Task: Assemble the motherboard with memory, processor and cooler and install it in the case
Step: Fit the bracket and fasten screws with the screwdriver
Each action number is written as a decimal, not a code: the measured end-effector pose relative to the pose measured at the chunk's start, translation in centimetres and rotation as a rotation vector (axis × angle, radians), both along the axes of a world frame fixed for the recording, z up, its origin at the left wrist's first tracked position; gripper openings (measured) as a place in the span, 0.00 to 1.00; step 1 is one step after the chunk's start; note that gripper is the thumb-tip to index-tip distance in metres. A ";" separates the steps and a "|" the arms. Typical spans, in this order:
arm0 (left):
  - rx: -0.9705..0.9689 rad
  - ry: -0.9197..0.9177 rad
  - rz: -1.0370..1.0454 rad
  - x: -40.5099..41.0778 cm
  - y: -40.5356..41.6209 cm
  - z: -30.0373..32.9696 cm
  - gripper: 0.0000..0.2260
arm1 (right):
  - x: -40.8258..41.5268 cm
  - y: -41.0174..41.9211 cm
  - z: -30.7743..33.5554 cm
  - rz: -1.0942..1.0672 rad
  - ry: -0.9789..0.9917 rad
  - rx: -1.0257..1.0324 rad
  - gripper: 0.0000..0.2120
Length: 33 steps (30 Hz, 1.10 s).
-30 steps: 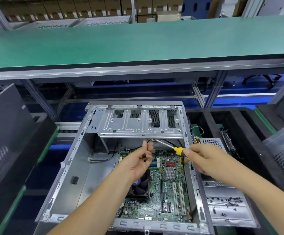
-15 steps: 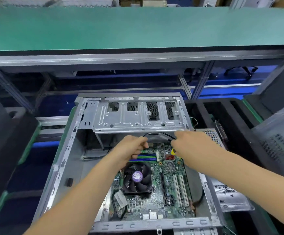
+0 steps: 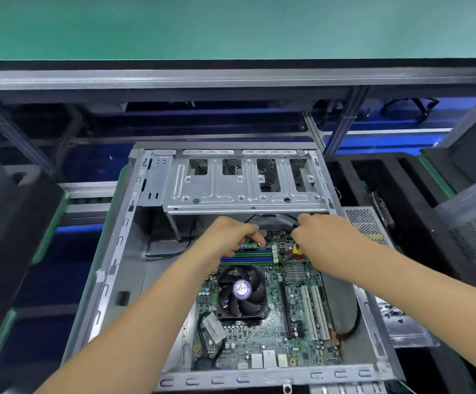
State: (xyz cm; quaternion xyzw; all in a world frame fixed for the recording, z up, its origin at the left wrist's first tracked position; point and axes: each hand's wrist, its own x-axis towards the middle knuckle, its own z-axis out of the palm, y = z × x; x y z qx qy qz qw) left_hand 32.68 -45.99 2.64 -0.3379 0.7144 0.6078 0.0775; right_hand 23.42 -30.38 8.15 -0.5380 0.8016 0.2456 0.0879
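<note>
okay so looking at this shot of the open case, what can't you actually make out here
Head view only:
- Screwdriver: just a bit of yellow handle shows; the right hand covers the rest, and its tip is hidden.
- Whether the left hand pinches anything: its fingers curl out of sight.
- Motherboard far edge: behind both hands and the drive cage.
- Fan label: too blurred to read.

Bright, even overhead light; soft shadows; wide-angle bending at edges; slight blur across frame; blue glow behind
</note>
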 end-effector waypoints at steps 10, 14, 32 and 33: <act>0.011 -0.001 -0.021 0.0 0.3 0.1 0.14 | 0.3 0.0 0.3 0.017 0.013 0.012 0.07; 0.016 0.004 -0.020 0.0 0.2 -0.1 0.13 | 0.2 -0.1 0.2 0.018 0.024 0.008 0.07; -0.252 0.178 -0.414 -1.7 3.5 -1.1 0.15 | -1.0 -0.6 -0.8 0.008 -0.025 -0.074 0.11; -0.296 0.191 -0.416 -2.0 3.8 -1.2 0.15 | -1.1 -0.6 -0.6 -0.018 -0.082 -0.077 0.14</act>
